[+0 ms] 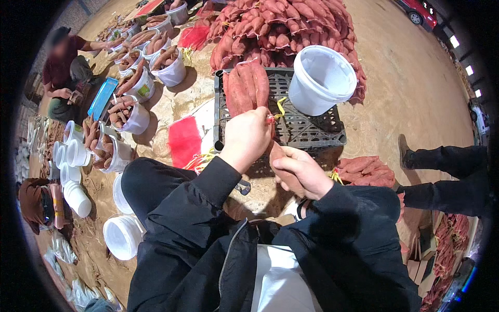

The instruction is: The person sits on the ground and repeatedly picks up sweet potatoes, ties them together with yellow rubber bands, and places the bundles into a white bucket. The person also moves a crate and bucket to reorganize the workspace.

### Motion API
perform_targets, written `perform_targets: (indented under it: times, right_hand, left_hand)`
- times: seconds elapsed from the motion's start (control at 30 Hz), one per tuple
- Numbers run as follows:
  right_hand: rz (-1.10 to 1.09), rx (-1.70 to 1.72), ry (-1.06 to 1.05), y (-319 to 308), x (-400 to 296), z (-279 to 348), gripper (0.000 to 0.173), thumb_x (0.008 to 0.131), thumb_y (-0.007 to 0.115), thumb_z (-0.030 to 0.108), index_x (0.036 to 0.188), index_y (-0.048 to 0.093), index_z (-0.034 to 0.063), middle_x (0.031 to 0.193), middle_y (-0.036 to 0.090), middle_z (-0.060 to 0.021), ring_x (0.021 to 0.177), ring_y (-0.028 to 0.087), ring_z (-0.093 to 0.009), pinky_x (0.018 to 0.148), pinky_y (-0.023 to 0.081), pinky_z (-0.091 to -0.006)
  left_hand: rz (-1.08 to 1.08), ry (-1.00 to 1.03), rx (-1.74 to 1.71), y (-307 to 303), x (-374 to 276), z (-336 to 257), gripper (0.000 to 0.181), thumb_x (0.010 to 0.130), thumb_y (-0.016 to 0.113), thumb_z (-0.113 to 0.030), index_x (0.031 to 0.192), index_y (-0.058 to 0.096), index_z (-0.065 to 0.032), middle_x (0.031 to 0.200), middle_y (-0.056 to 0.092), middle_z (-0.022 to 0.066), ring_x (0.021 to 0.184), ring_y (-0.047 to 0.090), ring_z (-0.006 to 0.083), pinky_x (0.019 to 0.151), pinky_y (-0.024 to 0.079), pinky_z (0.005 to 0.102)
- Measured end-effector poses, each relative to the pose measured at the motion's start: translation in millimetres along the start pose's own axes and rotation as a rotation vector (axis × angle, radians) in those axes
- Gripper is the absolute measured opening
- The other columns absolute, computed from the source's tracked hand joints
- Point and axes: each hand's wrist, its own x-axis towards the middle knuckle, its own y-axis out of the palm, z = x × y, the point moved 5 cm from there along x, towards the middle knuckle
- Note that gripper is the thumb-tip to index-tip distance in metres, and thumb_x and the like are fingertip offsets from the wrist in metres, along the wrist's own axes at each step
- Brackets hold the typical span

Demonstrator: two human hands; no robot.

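Observation:
My left hand (249, 132) is closed around the gathered mouth of a red mesh bag (246, 87) filled with sweet potatoes. The bag lies on an upturned black plastic crate (323, 134), and a yellow drawstring (280, 108) curls out beside my fist. In my right hand (304, 171) is a long sweet potato (286, 173), its far end close to the bag's mouth. Whether that end is inside the mesh cannot be made out. An open white plastic bucket (308, 93) stands on the crate's right side, with no sweet potatoes visible inside.
Filled red mesh bags (280, 23) are stacked behind the crate. Flat red mesh bags (185, 140) lie left of it. Several buckets of sweet potatoes (132, 115) stand farther left, near a seated person (64, 66). Another person's legs (440, 163) and a filled bag (364, 171) are at right.

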Motion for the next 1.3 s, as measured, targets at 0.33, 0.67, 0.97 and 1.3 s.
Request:
perform_targets:
  times: [0.33,0.67,0.97,1.3]
  right_hand:
    - [-0.185,0.019,-0.092,5.7,-15.6,-21.4,0.049,0.105,0.062,0.017,0.149,0.048,0.0005,0.101,0.065,-0.0065,0.084,0.068,-0.018,0.066,0.057,-0.0312]
    - [-0.189,0.082,-0.462,5.6,34.8,-9.5,0.053,0.091,0.066,-0.001,0.143,0.055,-0.0016,0.123,0.068,-0.0064,0.109,0.067,-0.013,0.093,0.054,-0.0304]
    - [-0.392,0.418,-0.617,-6.9,68.8,-33.3,0.045,0.115,0.043,0.028,0.153,0.050,0.0043,0.149,0.058,-0.0126,0.134,0.060,-0.024,0.112,0.051,-0.0400]
    - [-0.438,-0.443,-0.744,-4.2,79.6,-18.3,0.051,0.116,0.044,0.044,0.149,0.054,0.0063,0.143,0.064,-0.0098,0.129,0.063,-0.023,0.109,0.051,-0.0388]
  left_hand:
    - [-0.020,-0.008,0.046,-17.6,0.2,-0.2,0.012,0.093,0.068,-0.016,0.093,0.072,-0.0048,0.081,0.073,0.0207,0.081,0.073,0.0408,0.072,0.058,0.0503]
    - [0.033,0.031,0.162,9.2,4.4,-22.3,0.017,0.096,0.063,-0.019,0.089,0.067,-0.0040,0.075,0.071,0.0198,0.072,0.074,0.0391,0.065,0.059,0.0496]
    - [0.055,0.090,0.170,17.6,6.5,-31.7,0.011,0.091,0.065,-0.014,0.087,0.066,-0.0039,0.076,0.073,0.0164,0.072,0.076,0.0342,0.064,0.060,0.0449]
    - [0.065,0.098,0.111,19.9,2.6,-24.5,0.014,0.095,0.063,-0.016,0.092,0.067,-0.0029,0.075,0.072,0.0165,0.071,0.075,0.0366,0.064,0.060,0.0466]
